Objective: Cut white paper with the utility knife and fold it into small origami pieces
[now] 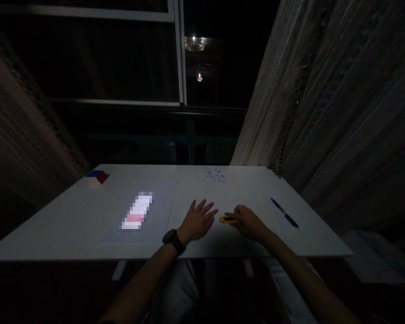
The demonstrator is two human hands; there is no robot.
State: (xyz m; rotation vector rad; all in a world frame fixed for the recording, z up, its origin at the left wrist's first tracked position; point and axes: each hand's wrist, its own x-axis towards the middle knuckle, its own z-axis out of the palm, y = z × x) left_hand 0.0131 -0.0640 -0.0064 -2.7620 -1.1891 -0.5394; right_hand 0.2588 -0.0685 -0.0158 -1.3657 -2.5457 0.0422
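Note:
My left hand point(198, 220), with a dark watch on its wrist, lies palm down on the white table with its fingers spread. A short gap to the right, my right hand point(249, 221) is closed around a yellow utility knife point(227, 219), whose front end points left toward the left fingertips. Whether its blade is out is too dark to tell. Any thin sheet under the left hand is hard to make out in the dim light.
A large pale sheet point(165, 202) on the left bears a bright, pixelated screen-like shape point(137, 211). Several small cut-out pieces point(216, 174) lie at the back. To the right is a slim black knife-like or pen-like tool point(285, 213). A red, white and blue block point(96, 177) sits far left.

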